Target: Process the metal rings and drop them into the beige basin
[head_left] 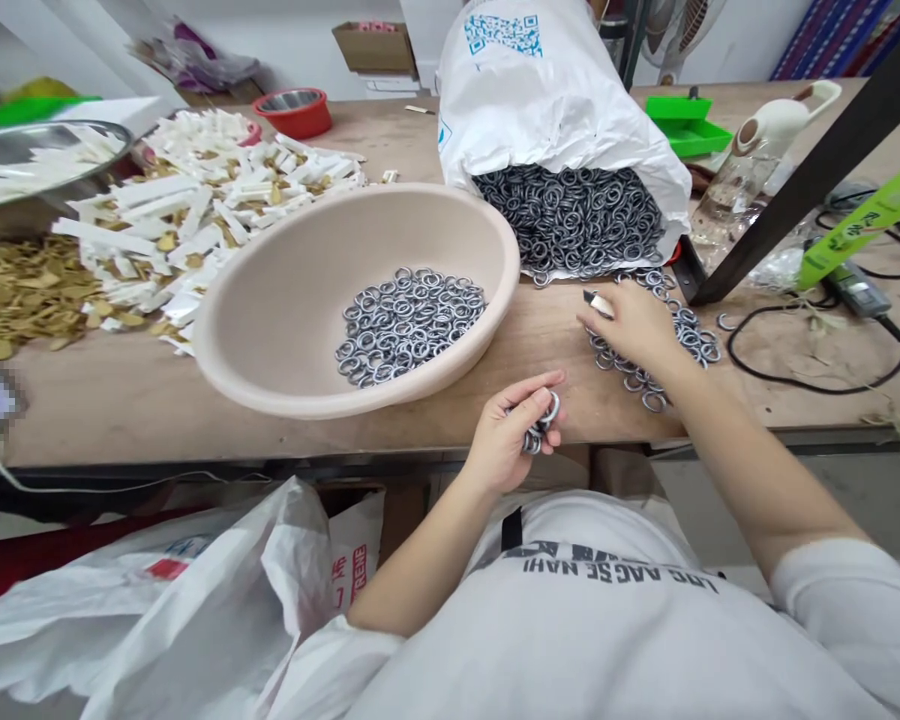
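Observation:
My left hand [511, 432] is closed around a small stack of metal rings [541, 425] at the table's front edge. My right hand [630, 325] rests on a loose pile of metal rings [686, 335] on the table, its fingers pinched on a small pale piece [597, 302]. A wide beige bowl [285, 300] to the left holds a heap of rings [409, 320]. Behind it a white sack [547, 90] lies on its side, spilling rings [570, 215] from its open mouth.
White strips [195, 210] and gold-coloured flakes [22, 295] cover the table's left part, beside a steel bowl [37, 160]. A red bowl [294, 110], green tray [684, 125], black cable [810, 375] and dark slanted bar [810, 165] lie behind and right. White plastic bags [165, 610] sit below the table.

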{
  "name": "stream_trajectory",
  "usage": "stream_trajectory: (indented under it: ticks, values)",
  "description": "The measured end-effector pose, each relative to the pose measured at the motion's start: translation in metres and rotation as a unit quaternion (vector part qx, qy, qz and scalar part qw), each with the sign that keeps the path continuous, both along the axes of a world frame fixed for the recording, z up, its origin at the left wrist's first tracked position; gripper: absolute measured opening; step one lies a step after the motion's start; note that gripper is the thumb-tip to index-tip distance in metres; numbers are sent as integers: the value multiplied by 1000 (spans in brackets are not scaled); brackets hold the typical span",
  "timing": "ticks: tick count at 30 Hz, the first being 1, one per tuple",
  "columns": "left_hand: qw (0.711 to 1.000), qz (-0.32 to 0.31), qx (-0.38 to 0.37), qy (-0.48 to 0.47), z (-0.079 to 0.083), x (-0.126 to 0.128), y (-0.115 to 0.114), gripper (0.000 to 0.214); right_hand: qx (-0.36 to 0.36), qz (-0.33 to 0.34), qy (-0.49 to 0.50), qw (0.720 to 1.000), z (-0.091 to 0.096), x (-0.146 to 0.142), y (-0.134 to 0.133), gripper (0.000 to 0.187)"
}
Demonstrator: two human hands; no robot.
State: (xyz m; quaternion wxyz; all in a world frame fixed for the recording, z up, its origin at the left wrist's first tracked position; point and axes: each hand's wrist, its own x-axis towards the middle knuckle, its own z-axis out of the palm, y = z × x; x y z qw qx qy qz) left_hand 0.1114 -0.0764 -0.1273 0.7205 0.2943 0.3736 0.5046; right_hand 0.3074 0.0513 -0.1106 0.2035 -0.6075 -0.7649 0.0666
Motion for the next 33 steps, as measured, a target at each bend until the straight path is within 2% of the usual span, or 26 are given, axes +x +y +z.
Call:
stream_trajectory:
  ticks: [1,4,7,8,10,11,14,15,17,18,19,21,25,27,30,33]
  values:
    - [1000,7,-14,-9,0,-1,0,40,-12,-28,-58,998,0,2,20,48]
    - [997,32,-53,-47,0,-5,2,34,-30,-40,-91,995,0,2,64,35]
    - [993,50,-77,-79,0,-8,6,36,-33,-37,-83,995,6,-2,73,13]
    - [992,56,-76,-80,-1,-8,8,38,-41,-23,-44,998,9,-4,67,14]
    - [994,70,-58,-63,-2,-7,11,39,-77,37,95,992,15,-9,43,28]
    - [995,76,-44,-48,-3,-4,12,39,-120,90,227,962,16,-13,25,33]
    - [997,79,-2,-6,-4,6,15,45,-157,143,330,920,13,-28,-35,40]
    - [997,75,8,3,-5,11,15,46,-189,160,409,878,9,-34,-54,37]
    - [997,69,26,14,-5,18,15,44,-190,137,515,825,0,-43,-82,33]
    - [997,66,34,15,-5,20,14,42,-185,124,547,807,-4,-45,-92,31]
    - [997,63,41,13,-5,22,13,40,-170,111,561,802,-7,-46,-98,30]
    - [998,52,48,4,-4,22,10,36,-121,101,548,821,-9,-43,-103,25]
    - [999,2,48,-8,3,19,6,35,-15,164,412,896,-1,-32,-97,26]
    - [999,-23,40,-12,6,18,4,35,-32,191,388,901,3,-29,-92,25]
    - [999,-38,16,-8,9,16,3,35,-99,175,411,889,6,-27,-84,36]
    - [999,-39,5,-10,9,13,2,35,-58,158,362,917,9,-21,-85,40]
